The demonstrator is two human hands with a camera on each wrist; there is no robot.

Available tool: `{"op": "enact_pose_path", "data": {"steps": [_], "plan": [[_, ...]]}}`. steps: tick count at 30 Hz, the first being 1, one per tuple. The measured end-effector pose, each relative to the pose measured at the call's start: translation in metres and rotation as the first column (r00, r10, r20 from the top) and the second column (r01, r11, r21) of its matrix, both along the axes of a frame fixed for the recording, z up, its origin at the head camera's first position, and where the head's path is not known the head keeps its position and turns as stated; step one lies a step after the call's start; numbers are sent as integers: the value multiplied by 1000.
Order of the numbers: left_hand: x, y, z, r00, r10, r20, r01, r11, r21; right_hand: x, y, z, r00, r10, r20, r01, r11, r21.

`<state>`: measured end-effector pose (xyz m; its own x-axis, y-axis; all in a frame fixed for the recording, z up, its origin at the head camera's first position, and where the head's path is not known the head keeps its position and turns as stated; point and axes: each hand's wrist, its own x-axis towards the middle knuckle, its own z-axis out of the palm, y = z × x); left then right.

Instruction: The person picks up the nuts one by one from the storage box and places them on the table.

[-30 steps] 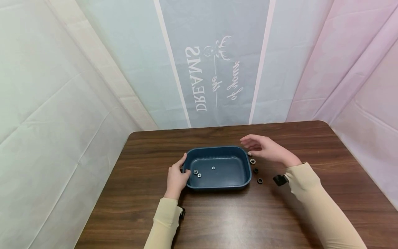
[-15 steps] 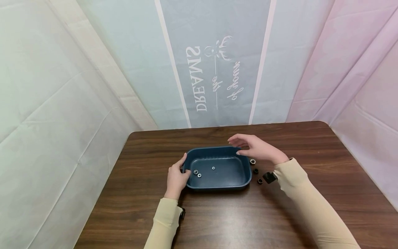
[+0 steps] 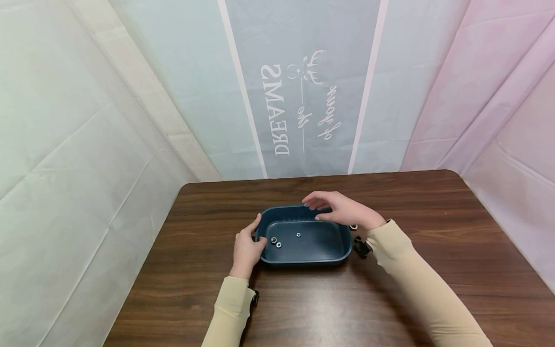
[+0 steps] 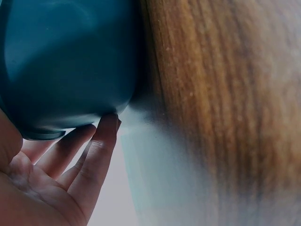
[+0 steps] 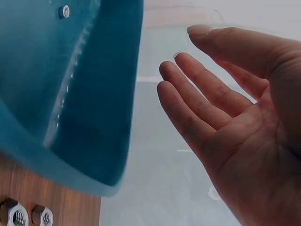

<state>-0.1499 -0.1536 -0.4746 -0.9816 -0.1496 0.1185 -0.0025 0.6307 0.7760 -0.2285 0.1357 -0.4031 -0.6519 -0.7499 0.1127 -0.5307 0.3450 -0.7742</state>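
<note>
A dark blue rectangular tray [image 3: 321, 243] lies on the table in the head view. My left hand [image 3: 246, 248] grips its left end, thumb over the rim and fingers along the outer wall; the left wrist view shows those fingertips touching the tray. Inside lie a larger hex nut [image 3: 273, 240] and two smaller nuts, one [image 3: 279, 245] close beside it and another [image 3: 298, 234] nearer the middle. Above the tray's far right corner hovers my right hand [image 3: 340, 208], fingers loosely bent. In the right wrist view nothing shows between its fingers and thumb.
On the brown wooden table [image 3: 173, 274], right of the tray, lie a light nut [image 3: 353, 227] and a dark nut [image 3: 357, 239], partly beneath my right arm. A black wrist camera [image 3: 362, 248] hangs by them. A printed cloth [image 3: 299, 164] stands behind the table's far edge.
My right hand has moved left, from beside the tray's right end to above its far right corner. My left hand, the tray and the nuts inside stay put.
</note>
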Motion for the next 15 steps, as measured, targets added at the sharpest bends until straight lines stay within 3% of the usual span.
{"op": "enact_pose_path", "data": {"steps": [15], "plan": [[0,0,-1,1000,2,0,-2,1000,0,-3,-22,-1,998,68,19,-68,997,30]]}}
